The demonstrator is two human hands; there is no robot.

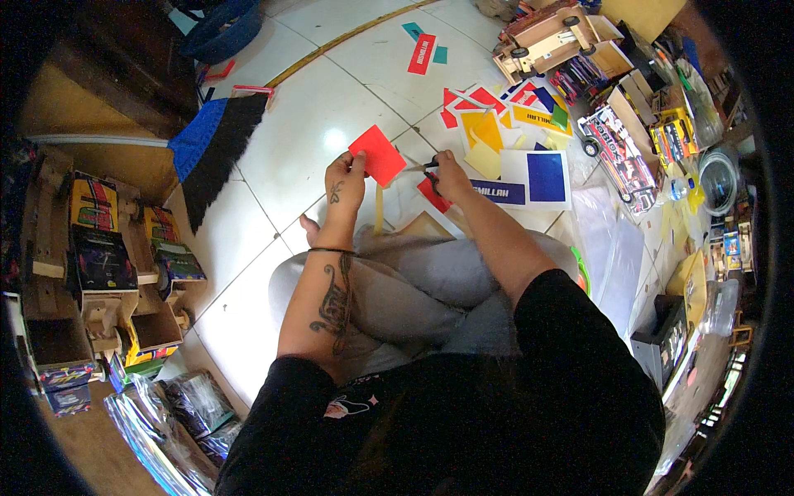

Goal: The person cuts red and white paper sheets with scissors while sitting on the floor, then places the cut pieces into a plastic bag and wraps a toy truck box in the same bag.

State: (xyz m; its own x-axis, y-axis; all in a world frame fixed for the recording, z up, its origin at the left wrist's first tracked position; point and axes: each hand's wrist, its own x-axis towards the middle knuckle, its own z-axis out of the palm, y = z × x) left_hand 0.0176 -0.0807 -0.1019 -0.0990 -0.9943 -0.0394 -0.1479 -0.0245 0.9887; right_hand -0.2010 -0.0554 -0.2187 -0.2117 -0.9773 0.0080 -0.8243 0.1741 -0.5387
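Observation:
My left hand (346, 179) pinches a bright red piece of card (379, 157) by its left side, thumb on top. In my right hand (451, 175) is a pair of scissors (429, 168) with dark handles, its blades pointing left toward the card's right edge. Whether the blades touch the card I cannot tell. Below the scissors, a smaller red piece (433, 195) lies by my right hand. Just right of that hand are a blue strip with white lettering (499, 193) and a white sheet with a blue rectangle (546, 176).
Red, yellow and blue cut pieces (484, 128) overlap on the tiled floor (331, 91). Model trucks (616, 153) stand at the right, and wooden truck bodies (62, 339) at the left. A blue and black broom head (217, 149) lies at left. Clear plastic sheets (608, 256) rest beside my knee.

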